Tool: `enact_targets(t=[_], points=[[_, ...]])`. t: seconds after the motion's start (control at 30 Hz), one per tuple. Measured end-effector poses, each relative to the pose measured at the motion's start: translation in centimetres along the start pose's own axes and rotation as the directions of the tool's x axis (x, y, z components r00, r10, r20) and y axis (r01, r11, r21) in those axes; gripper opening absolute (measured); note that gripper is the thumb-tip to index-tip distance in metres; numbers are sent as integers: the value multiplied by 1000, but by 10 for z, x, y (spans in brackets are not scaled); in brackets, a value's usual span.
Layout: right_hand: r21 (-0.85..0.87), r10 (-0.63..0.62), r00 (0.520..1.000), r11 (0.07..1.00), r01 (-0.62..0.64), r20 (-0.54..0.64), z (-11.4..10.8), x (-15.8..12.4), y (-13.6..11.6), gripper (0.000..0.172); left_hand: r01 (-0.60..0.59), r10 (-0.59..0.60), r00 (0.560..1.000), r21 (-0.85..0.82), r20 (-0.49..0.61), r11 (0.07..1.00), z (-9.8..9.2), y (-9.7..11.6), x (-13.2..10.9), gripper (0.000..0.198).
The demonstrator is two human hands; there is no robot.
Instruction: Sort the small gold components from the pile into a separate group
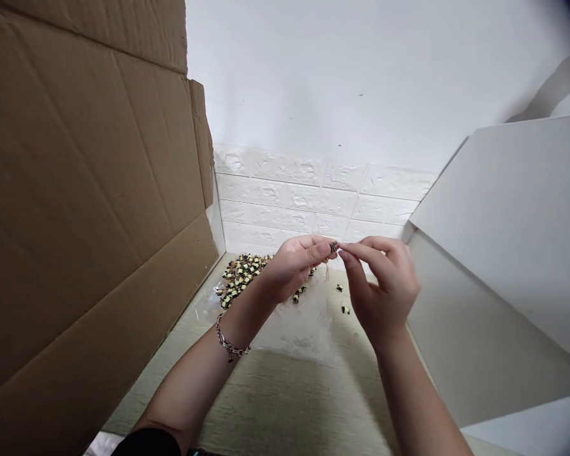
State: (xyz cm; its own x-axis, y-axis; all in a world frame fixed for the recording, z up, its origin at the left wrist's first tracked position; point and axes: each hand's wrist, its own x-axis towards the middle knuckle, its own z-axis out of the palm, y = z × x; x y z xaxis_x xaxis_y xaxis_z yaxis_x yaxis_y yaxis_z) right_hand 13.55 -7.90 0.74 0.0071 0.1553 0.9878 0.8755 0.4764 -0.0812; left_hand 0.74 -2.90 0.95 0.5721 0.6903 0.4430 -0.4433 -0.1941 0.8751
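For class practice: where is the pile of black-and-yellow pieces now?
In the head view, the pile lies left of centre on clear plastic, between the cardboard and the left hand.

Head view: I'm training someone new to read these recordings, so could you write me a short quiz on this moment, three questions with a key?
1. Multiple choice: which wrist wears the chain bracelet? A. right; B. left; C. both.
2. True or false: the left hand pinches a small striped piece, with the fingertips of the right hand close to it.
3. Fill in: seen in this view, the large pile of yellow-and-black pieces lies to the ____ of the two loose pieces near the right hand.

Key: 1. B. 2. True. 3. Left.
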Motion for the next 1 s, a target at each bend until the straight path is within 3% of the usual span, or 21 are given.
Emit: enact_targets(t=[1.0], points=[[-167, -122, 992, 978, 127, 38, -3, 1, -1, 7, 21, -21, 999, -20, -33, 1000, -1, 5, 0, 19]])
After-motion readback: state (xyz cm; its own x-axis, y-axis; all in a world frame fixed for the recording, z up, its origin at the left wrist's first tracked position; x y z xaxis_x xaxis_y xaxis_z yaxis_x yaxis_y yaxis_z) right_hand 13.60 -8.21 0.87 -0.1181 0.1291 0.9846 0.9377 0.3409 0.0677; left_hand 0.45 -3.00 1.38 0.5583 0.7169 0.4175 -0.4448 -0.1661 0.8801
